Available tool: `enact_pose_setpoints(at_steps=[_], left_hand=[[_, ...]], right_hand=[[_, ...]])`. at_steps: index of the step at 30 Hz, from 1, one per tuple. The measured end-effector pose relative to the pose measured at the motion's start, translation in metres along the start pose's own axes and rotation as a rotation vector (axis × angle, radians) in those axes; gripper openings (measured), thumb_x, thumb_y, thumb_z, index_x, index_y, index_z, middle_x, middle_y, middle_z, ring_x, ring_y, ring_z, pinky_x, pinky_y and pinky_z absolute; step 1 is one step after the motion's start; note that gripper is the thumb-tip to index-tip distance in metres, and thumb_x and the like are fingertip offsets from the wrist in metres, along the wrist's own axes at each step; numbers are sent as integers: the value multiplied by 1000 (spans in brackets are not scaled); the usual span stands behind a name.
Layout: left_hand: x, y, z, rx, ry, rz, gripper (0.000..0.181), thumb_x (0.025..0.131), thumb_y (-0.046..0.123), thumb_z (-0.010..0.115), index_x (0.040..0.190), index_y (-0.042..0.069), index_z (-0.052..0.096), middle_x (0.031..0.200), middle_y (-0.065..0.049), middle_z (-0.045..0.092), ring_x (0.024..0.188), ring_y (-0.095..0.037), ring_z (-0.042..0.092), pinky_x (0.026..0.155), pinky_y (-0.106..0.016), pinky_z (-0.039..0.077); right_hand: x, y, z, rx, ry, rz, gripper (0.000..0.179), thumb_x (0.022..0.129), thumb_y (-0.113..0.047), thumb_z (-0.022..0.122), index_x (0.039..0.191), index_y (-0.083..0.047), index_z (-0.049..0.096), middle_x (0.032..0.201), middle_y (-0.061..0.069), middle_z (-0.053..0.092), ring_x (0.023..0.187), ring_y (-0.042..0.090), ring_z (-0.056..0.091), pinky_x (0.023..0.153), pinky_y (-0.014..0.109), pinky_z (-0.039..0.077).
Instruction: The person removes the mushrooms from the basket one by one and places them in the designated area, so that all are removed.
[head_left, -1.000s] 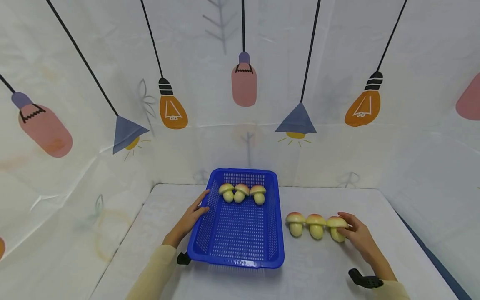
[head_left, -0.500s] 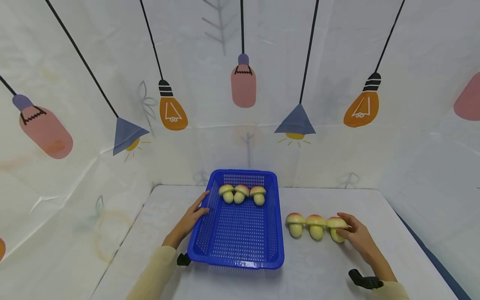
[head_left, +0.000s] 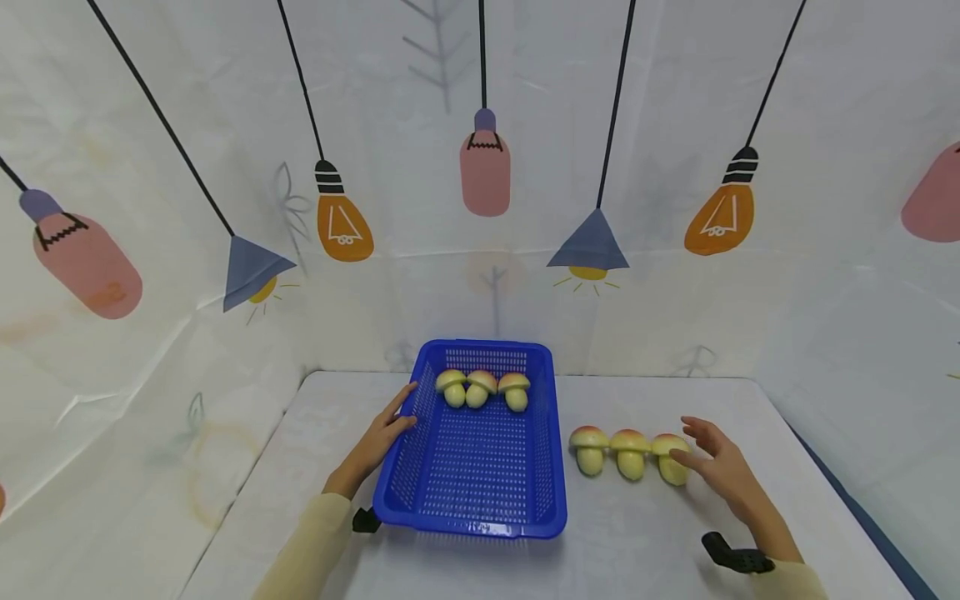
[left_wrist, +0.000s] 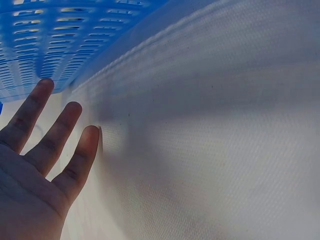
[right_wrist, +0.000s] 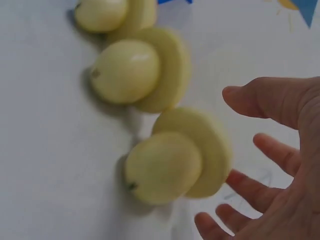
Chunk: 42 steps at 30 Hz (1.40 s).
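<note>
On the bench (head_left: 630,542), three mushrooms (head_left: 630,445) are lined up. Near the end one (head_left: 666,446), the right hand (head_left: 724,468) is spread wide. Beside the row, a blue basket (head_left: 480,475) is touched by the left hand (head_left: 374,444), fingers straight.

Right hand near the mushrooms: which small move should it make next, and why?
Probably lift the right hand clear of the rightmost mushroom: the fingers are spread, gripping nothing, and that mushroom rests on the table in a row with two others.
</note>
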<state>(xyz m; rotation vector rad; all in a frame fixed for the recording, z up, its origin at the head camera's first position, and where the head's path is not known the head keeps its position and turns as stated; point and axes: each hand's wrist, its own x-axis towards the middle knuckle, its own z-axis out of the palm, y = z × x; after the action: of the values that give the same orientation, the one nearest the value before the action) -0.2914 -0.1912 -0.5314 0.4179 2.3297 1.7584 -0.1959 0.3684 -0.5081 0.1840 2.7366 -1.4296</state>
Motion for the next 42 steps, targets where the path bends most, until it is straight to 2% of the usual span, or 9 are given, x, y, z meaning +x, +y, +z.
enact_pose_setpoints(at_steps=[8,16,22,28,32,42], left_hand=[[-1,1,0,-2,2,3,64,107,26,48,165,32,23,165,-26,29,126,-42,59,96,-51,55],[-1,1,-1,-3,8,4,65,106,26,49,165,31,23,164,-26,30,127,-42,58,95,-49,55],[-3,-1,-1,4,-4,-6,63,108,28,48,165,33,22,165,-25,29,127,-41,58,96,-49,54],[-5,0,-1,-1,1,3,64,107,27,48,165,30,22,164,-28,29,126,-42,59,94,-50,55],[-3,2,-2,-6,-11,11,65,107,26,48,166,30,21,166,-25,26,128,-44,58,96,-50,55],[-1,2,-2,-35,-25,25,65,107,25,48,166,30,21,162,-29,32,123,-41,61,93,-47,57]], right_hand=[[5,-37,-4,-23,42,-81,92,96,-43,71,161,0,22,162,36,23,149,54,21,112,74,26],[19,-65,10,9,36,-161,91,94,-39,74,161,-3,24,163,33,25,151,51,22,114,72,24],[24,-83,33,51,26,-199,89,94,-36,75,161,-6,25,164,30,27,152,47,23,115,69,26],[29,-100,68,98,-3,-242,86,93,-33,77,159,-5,28,163,28,30,152,45,25,116,69,25],[31,-113,89,115,-31,-281,84,92,-30,77,158,-7,31,164,26,31,153,44,26,116,69,26],[35,-144,118,133,-71,-334,84,91,-28,77,158,-7,32,165,23,31,153,42,26,118,66,28]])
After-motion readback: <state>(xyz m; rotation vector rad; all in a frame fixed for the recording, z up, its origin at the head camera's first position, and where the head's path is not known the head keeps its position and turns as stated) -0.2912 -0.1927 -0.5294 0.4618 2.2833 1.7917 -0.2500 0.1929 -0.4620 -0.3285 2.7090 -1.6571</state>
